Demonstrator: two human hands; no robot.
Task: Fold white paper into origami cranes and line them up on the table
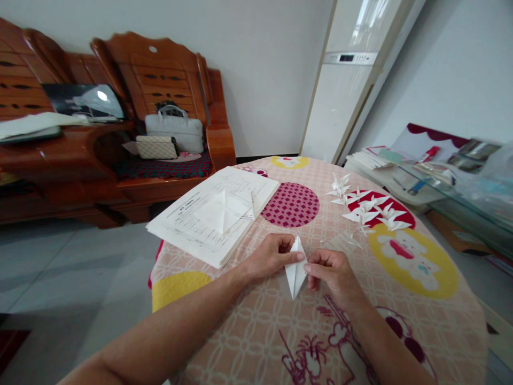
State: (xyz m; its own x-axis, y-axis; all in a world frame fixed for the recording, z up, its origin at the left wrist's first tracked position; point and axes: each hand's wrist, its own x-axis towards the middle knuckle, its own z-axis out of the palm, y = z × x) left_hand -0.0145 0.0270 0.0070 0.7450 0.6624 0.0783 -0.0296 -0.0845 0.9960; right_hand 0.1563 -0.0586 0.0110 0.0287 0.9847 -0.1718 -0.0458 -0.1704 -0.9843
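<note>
1. Pinching folded paper (294, 275) at six o'clock from the checked circle (290, 205): left hand (276, 254), right hand (331, 267).
2. Grey bag (176, 133) at their half past ten, contents hidden.
3. Paper stack (192, 222) at their ten o'clock, print unreadably small.

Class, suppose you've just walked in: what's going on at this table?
A person's left hand and right hand hold a white, diamond-shaped piece of folded paper over a pink patterned cloth. Beyond the left hand, a stack of white printed sheets bears a creased white paper. Several white folded-paper cranes sit beyond the right hand.
</note>
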